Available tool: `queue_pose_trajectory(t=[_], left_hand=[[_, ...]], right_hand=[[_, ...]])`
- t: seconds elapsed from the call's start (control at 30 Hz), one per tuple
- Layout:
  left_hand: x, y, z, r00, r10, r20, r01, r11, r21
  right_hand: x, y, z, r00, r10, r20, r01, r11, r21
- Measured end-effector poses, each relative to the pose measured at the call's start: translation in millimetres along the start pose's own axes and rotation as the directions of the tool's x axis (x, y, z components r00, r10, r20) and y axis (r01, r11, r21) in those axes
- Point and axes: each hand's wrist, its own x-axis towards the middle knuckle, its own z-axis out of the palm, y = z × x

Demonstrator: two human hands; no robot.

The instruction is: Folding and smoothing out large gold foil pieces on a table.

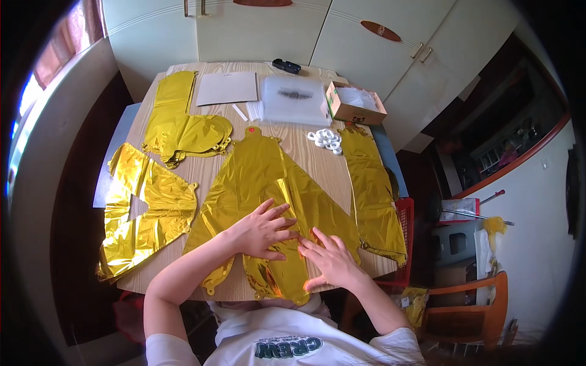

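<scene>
At the far left of the frame I see a crumpled gold foil balloon point(146, 213) hanging over the edge of the wooden surface point(314, 165), and above it, upper left, a stack of flat gold balloons point(186, 131). In the lower middle lies the large gold foil balloon point(262, 183), spread flat, its tail reaching the near edge. My left hand point(262, 233) presses flat on it, fingers spread, closed on nothing. Just to the right my right hand point(329, 259) does the same, its grip apart, palm down on the foil. I judge this foil light, thin, slippery and quick to crease or tear, so I would take it by the seamed edges or the neck, not the middle. Further right a long gold strip point(372, 195) runs toward the cardboard box point(356, 104) at the upper right.
</scene>
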Motion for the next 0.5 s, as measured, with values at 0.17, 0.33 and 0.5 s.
queue_pose_trajectory(t=[0.17,0.33,0.5], left_hand=[[0,-1,2,1.000,0.005,-0.026,-0.006,1.000,-0.015],[0,0,0,0.998,0.029,-0.055,-0.030,0.999,-0.013],[0,0,0,0.998,0.029,-0.047,-0.029,1.000,-0.007]], right_hand=[[3,3,-1,0.998,0.009,0.056,-0.012,0.998,0.055],[11,4,-8,0.993,-0.002,0.120,-0.005,0.998,0.055],[13,7,-7,0.993,-0.020,0.117,0.012,0.998,0.067]])
